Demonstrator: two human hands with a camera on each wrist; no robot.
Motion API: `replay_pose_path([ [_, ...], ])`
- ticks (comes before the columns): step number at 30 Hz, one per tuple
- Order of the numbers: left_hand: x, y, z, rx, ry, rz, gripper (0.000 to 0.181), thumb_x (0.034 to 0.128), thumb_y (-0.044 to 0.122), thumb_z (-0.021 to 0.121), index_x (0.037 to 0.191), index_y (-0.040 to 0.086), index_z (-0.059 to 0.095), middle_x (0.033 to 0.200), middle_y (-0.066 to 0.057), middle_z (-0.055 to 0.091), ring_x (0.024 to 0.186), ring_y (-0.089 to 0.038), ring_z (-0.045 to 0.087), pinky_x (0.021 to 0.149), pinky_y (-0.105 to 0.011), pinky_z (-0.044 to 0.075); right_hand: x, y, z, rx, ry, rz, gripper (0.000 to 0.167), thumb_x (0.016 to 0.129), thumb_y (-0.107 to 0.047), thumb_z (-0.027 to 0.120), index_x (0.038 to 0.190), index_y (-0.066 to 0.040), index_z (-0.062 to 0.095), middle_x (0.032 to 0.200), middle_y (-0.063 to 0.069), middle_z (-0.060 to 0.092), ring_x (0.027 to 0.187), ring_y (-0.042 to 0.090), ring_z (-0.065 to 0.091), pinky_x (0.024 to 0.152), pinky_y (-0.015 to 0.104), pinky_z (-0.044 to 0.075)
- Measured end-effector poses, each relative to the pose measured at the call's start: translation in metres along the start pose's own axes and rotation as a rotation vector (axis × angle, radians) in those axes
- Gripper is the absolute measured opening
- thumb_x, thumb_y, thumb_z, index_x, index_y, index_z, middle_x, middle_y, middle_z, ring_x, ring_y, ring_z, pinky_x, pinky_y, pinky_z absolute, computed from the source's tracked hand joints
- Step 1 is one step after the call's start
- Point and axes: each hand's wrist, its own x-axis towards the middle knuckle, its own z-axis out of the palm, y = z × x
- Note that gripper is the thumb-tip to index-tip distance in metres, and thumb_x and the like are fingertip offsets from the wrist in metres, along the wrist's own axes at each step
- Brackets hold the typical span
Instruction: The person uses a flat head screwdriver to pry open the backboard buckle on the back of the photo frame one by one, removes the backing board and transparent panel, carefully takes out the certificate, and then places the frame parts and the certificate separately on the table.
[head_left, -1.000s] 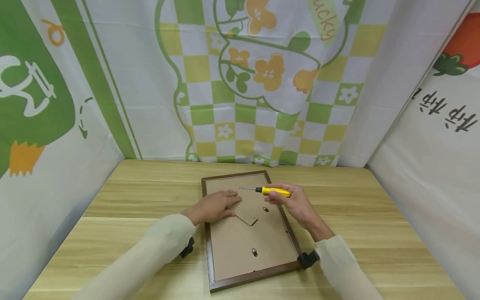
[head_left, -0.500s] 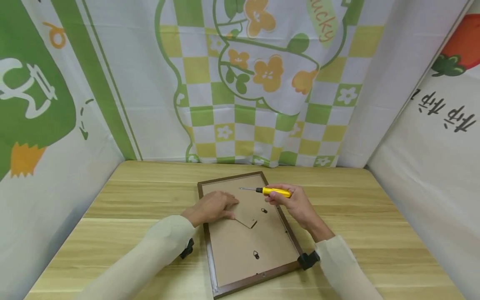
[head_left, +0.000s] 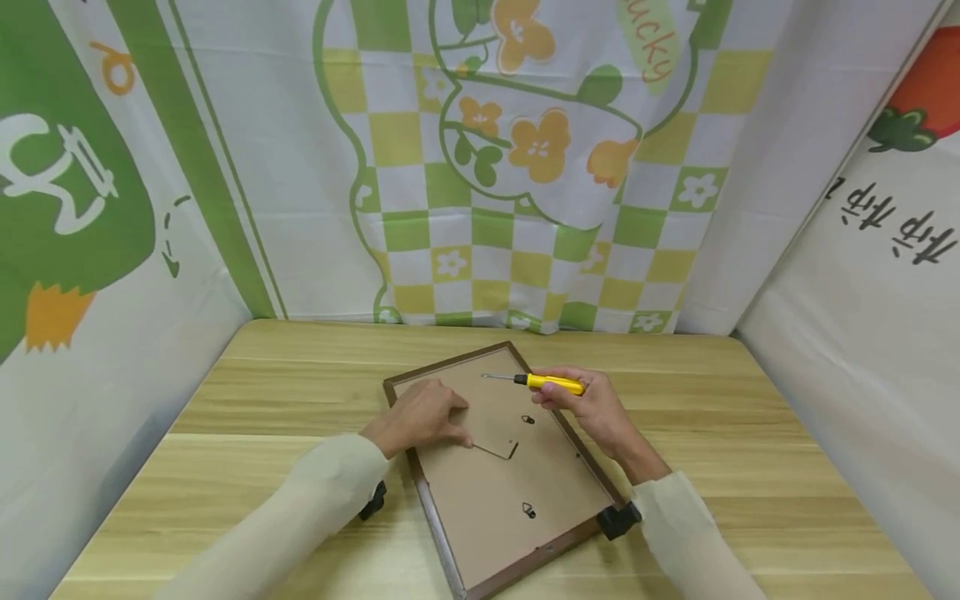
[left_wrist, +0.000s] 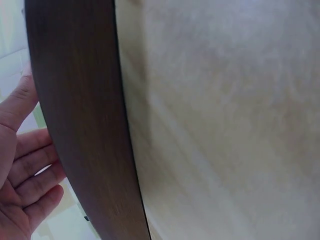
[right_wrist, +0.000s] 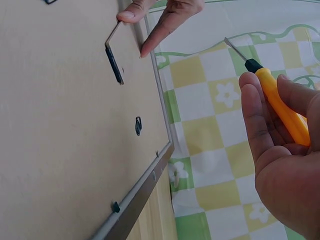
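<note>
A brown picture frame (head_left: 502, 571) lies face down on the table, its tan backing board (head_left: 480, 508) uppermost. My left hand (head_left: 420, 417) rests on the board's upper left, thumb beside a thin L-shaped dark edge (head_left: 513, 451). Its index finger reaches out fairly straight onto the board in the right wrist view. My right hand (head_left: 588, 404) grips a yellow-handled screwdriver (head_left: 555, 384) above the frame's right side, the shaft pointing left and its tip apart from the board. The frame's dark rim (left_wrist: 85, 110) partly covers the left fingers (left_wrist: 37, 177) in the left wrist view.
Two small black hanging loops sit on the board, an upper loop (head_left: 528, 419) and a lower loop (head_left: 528, 510). The wooden table (head_left: 285, 392) extends to both sides. A patterned cloth (head_left: 465, 275) hangs behind it, with printed cloth at each side.
The frame has turned counterclockwise under my left hand: its top has swung left and its near end right. The left fingers have drawn back slightly. The right hand and screwdriver have stayed almost still.
</note>
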Motion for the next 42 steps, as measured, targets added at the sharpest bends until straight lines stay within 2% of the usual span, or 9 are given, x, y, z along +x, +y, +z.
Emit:
replay_pose_path([
  [3, -0.002, 0.003, 0.001, 0.014, 0.019, -0.024, 0.059, 0.0669, 0.054, 0.081, 0.105, 0.01, 0.077, 0.07, 0.003, 0.069, 0.054, -0.003, 0.037, 0.052, -0.015, 0.034, 0.0, -0.001, 0.001, 0.002, 0.001, -0.001, 0.039, 0.096, -0.015, 0.063, 0.126, 0.009, 0.06, 0.118, 0.033, 0.065, 0.09, 0.011, 0.072, 0.087, 0.031, 0.06],
  [6, -0.006, 0.007, 0.001, 0.016, 0.031, -0.056, 0.05, 0.0667, 0.055, 0.081, 0.089, 0.01, 0.078, 0.056, 0.007, 0.052, 0.052, -0.003, 0.033, 0.049, -0.015, 0.028, 0.001, -0.001, 0.001, 0.004, 0.002, -0.002, 0.039, 0.096, -0.015, 0.063, 0.125, 0.009, 0.06, 0.118, 0.031, 0.066, 0.09, 0.011, 0.072, 0.087, 0.032, 0.06],
  [9, -0.01, 0.013, 0.0, 0.026, 0.048, -0.085, 0.047, 0.0665, 0.057, 0.081, 0.066, 0.012, 0.066, 0.051, 0.009, 0.029, 0.051, -0.003, 0.026, 0.046, -0.017, 0.021, 0.001, -0.001, 0.001, 0.014, 0.0, -0.006, 0.038, 0.096, -0.014, 0.063, 0.126, 0.01, 0.06, 0.119, 0.03, 0.066, 0.091, 0.012, 0.072, 0.087, 0.033, 0.06],
  [12, -0.014, 0.018, 0.002, 0.06, 0.075, -0.107, 0.053, 0.066, 0.06, 0.08, 0.057, 0.015, 0.052, 0.053, 0.01, 0.02, 0.051, -0.004, 0.021, 0.046, -0.017, 0.017, 0.001, -0.002, 0.001, 0.025, 0.003, -0.004, 0.038, 0.096, -0.014, 0.063, 0.126, 0.01, 0.059, 0.119, 0.03, 0.066, 0.09, 0.012, 0.072, 0.087, 0.032, 0.06],
  [17, -0.019, 0.026, 0.006, 0.114, 0.128, -0.148, 0.054, 0.0651, 0.063, 0.078, 0.055, 0.017, 0.053, 0.05, 0.01, 0.029, 0.05, -0.004, 0.026, 0.044, -0.016, 0.022, 0.001, -0.003, 0.001, 0.014, 0.013, -0.001, 0.04, 0.096, -0.016, 0.063, 0.127, 0.009, 0.059, 0.121, 0.034, 0.063, 0.091, 0.012, 0.072, 0.087, 0.031, 0.06],
  [24, -0.024, 0.037, 0.009, 0.121, 0.174, -0.198, 0.054, 0.0648, 0.063, 0.079, 0.059, 0.012, 0.063, 0.051, 0.007, 0.045, 0.05, -0.005, 0.034, 0.045, -0.017, 0.035, 0.0, -0.003, 0.001, 0.035, 0.025, 0.026, 0.038, 0.096, -0.015, 0.063, 0.126, 0.007, 0.06, 0.123, 0.037, 0.06, 0.092, 0.013, 0.072, 0.087, 0.027, 0.059],
  [27, -0.025, 0.041, 0.009, 0.129, 0.179, -0.213, 0.056, 0.0662, 0.063, 0.078, 0.055, 0.013, 0.058, 0.05, 0.008, 0.042, 0.049, -0.005, 0.034, 0.045, -0.016, 0.035, 0.0, -0.004, 0.001, 0.037, 0.03, 0.031, 0.039, 0.096, -0.015, 0.063, 0.127, 0.008, 0.059, 0.122, 0.036, 0.061, 0.091, 0.012, 0.072, 0.086, 0.026, 0.059],
  [33, -0.029, 0.049, 0.009, 0.159, 0.186, -0.239, 0.068, 0.0676, 0.064, 0.077, 0.047, 0.019, 0.031, 0.05, 0.009, 0.029, 0.047, -0.004, 0.026, 0.041, -0.015, 0.029, 0.001, -0.004, 0.002, 0.072, 0.025, 0.022, 0.04, 0.095, -0.014, 0.064, 0.127, 0.009, 0.058, 0.122, 0.04, 0.059, 0.089, 0.011, 0.073, 0.085, 0.024, 0.059],
  [42, -0.031, 0.062, 0.009, 0.15, 0.174, -0.379, 0.067, 0.0645, 0.066, 0.078, 0.046, 0.017, 0.037, 0.05, 0.005, 0.039, 0.047, -0.007, 0.034, 0.04, -0.018, 0.035, 0.003, -0.002, 0.005, 0.043, 0.013, 0.002, 0.04, 0.096, -0.015, 0.063, 0.127, 0.01, 0.059, 0.119, 0.036, 0.062, 0.088, 0.011, 0.073, 0.083, 0.025, 0.06],
])
